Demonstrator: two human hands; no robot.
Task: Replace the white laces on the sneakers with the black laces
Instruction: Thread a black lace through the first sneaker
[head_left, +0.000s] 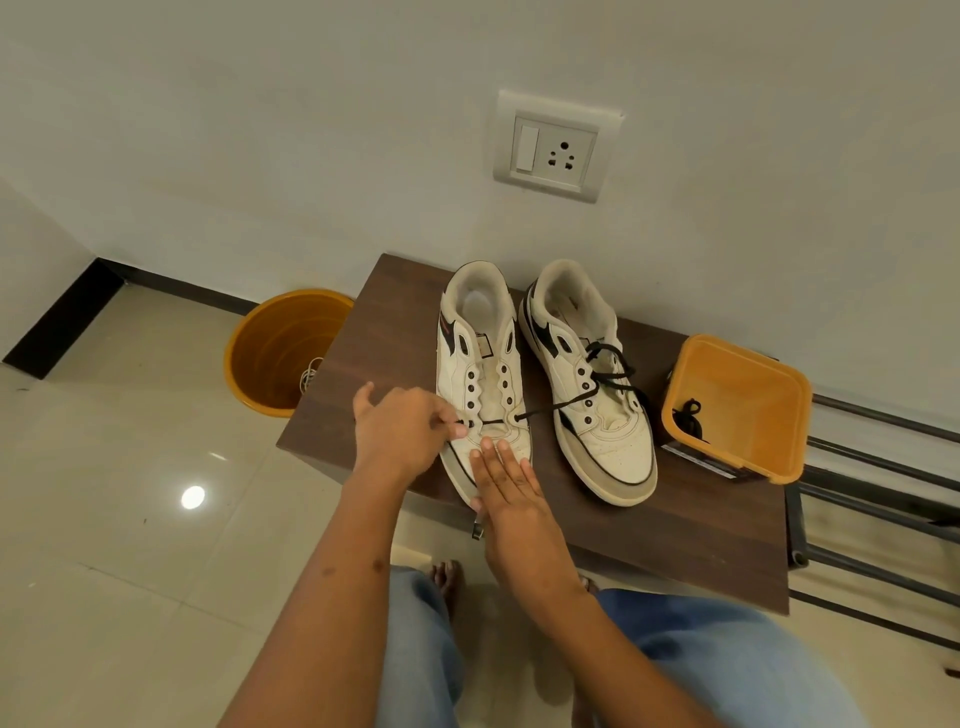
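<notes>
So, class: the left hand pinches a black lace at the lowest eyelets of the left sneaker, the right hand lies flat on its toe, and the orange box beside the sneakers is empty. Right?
Not quite. The head view shows the orange box holds a black lace. The rest stands: left hand, right hand, left sneaker.

Both bare forearms reach forward from the near edge, converging toward the middle. The left hand (397, 431) is turned back-up, its fingers (451, 420) curled, thumb and forefinger pinching a black lace (540, 413). The right hand (511, 499) lies flat just near and right of it, palm down, fingers straight and close together, pointing far, pressing on the toe of the left sneaker (480, 374).
</notes>
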